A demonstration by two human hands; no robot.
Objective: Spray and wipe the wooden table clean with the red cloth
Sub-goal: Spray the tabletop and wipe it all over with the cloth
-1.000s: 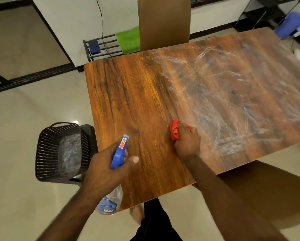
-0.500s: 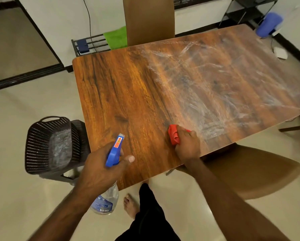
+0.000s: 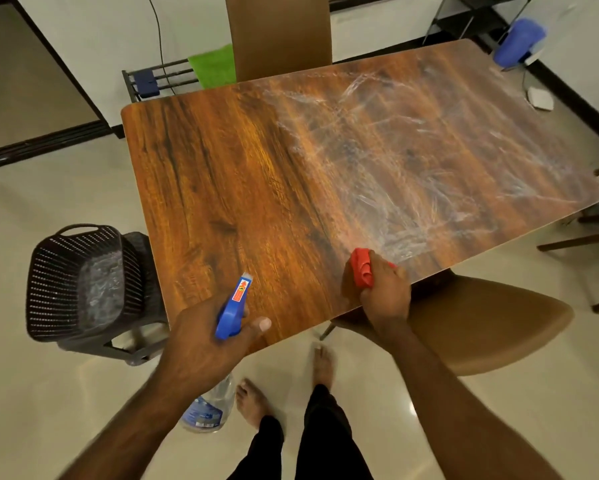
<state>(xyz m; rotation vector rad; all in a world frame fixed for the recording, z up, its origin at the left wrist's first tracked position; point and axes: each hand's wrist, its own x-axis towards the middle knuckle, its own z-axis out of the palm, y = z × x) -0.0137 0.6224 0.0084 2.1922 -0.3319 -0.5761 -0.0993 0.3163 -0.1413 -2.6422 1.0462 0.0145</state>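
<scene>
The wooden table (image 3: 256,188) stood on pale tiles, its right half streaked with wet smears, brown chairs (image 3: 481,323) around it. The right hand (image 3: 384,292) clenched the red cloth (image 3: 360,268) near its front edge; the left hand (image 3: 208,337) gripped a spray bottle (image 3: 234,310).

Tabletop (image 3: 256,174) bare and open across its whole surface, only the two hands at the near edge, brown chair back (image 3: 279,32) against the far edge, second chair seat (image 3: 481,323) under the near right edge, dark basket (image 3: 76,282) just beside the near left corner
</scene>
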